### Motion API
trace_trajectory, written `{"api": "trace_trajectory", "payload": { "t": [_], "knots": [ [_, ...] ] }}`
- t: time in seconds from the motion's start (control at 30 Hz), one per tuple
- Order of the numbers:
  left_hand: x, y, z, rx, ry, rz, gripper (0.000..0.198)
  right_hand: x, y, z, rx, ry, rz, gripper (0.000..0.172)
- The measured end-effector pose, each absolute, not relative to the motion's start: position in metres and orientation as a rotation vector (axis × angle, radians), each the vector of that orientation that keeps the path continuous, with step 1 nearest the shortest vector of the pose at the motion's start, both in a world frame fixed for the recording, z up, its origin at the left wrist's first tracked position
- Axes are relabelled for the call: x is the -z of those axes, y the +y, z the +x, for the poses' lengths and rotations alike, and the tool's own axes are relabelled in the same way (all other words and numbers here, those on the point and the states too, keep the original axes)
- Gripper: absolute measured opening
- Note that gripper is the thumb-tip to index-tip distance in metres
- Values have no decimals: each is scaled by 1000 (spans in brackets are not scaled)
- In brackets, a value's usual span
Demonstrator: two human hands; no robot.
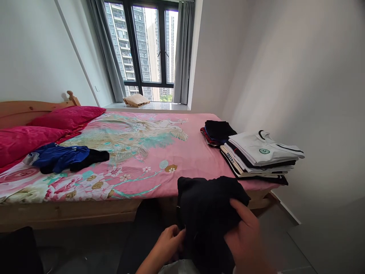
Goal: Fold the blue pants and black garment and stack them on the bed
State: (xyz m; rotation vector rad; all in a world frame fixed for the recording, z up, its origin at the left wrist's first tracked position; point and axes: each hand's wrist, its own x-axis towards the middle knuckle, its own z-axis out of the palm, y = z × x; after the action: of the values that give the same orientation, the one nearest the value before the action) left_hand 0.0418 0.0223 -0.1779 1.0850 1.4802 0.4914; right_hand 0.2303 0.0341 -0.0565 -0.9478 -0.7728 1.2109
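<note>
A black garment hangs in front of me by the bed's near edge; its exact kind does not show. My right hand grips its right side, thumb on top and the other fingers partly behind the cloth. Lower down, my left hand pinches the garment's left edge, with its fingertips partly hidden. Beyond it on the bed's right end lies a tall stack of folded shirts, topped by a white one with a green round emblem. Just behind stands a smaller folded pile with black cloth on top.
A pink floral sheet covers the wooden bed. Loose blue and black clothes lie at its left, near red pillows. A folded beige cloth rests on the windowsill. The white wall borders the right side.
</note>
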Motion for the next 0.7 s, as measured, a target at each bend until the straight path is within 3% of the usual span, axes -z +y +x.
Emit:
{"api": "trace_trajectory", "payload": {
  "t": [0.17, 0.3, 0.43, 0.53, 0.7],
  "knots": [
    [179, 11, 45, -643, 1087, 859, 21, 24, 52, 235, -1274, -493, -782, 18],
    [158, 8, 22, -1034, 591, 498, 15, 26, 104, 249, -1305, -445, -750, 18],
    [121, 9, -2, -1334, 195, 397, 35, 64, 136, 245, -1419, -565, -890, 24],
    [100, 10, -5, -1422, 207, 371, 30, 95, 118, 229, -1446, -803, -1086, 35],
    [85, 11, 10, -1492, 463, 348, 28, 101, 49, 203, -1523, -1206, -1055, 25]
  ]
}}
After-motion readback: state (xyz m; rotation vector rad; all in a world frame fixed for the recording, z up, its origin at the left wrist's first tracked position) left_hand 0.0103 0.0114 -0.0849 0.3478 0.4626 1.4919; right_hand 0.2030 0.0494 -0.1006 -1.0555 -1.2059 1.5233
